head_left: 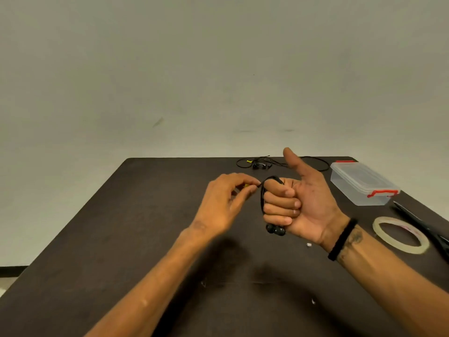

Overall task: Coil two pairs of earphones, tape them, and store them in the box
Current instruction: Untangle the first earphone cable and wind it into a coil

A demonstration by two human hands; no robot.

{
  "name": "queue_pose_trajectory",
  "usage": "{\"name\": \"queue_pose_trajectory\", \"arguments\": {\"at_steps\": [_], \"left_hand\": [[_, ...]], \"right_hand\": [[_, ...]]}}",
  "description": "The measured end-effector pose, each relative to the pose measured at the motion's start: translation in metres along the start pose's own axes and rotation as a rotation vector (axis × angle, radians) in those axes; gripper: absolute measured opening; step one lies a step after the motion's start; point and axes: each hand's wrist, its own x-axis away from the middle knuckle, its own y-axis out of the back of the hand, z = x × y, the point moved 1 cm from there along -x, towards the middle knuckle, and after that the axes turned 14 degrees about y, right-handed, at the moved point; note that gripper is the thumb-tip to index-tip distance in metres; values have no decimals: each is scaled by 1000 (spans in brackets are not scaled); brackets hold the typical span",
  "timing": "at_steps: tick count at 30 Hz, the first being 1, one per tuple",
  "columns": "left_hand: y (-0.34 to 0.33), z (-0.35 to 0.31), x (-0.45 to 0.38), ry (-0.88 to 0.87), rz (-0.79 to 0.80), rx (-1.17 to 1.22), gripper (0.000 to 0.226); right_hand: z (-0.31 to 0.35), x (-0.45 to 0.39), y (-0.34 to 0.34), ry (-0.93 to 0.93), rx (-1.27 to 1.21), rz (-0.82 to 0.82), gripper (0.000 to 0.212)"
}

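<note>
A black pair of earphones [263,199] is wound around the curled fingers of my right hand [298,203], whose thumb sticks up. Its two earbuds [275,230] hang below my little finger. My left hand [228,198] pinches the cable's free end right beside the coil, with a bit of yellow showing at the fingertips. A second black pair of earphones [261,163] lies loose at the table's far edge. The clear plastic box [362,183] with red clips stands closed at the right. A roll of clear tape [401,234] lies flat near my right forearm.
Black scissors [422,224] lie along the right edge of the dark table [121,239], just beyond the tape roll. A few small white scraps [309,244] sit on the table near my right wrist. A plain wall stands behind the table.
</note>
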Motion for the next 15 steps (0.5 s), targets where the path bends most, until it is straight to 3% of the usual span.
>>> {"name": "queue_pose_trajectory", "arguments": {"at_steps": [4, 11, 15], "left_hand": [[-31, 17, -7, 106, 18, 35, 13], [-45, 42, -5, 522, 368, 673, 26], [-44, 45, -2, 472, 398, 663, 24]], "right_hand": [[-8, -20, 32, 20, -45, -75, 70], [-25, -34, 64, -34, -64, -132, 68], [-28, -31, 65, -72, -96, -77, 67]]}}
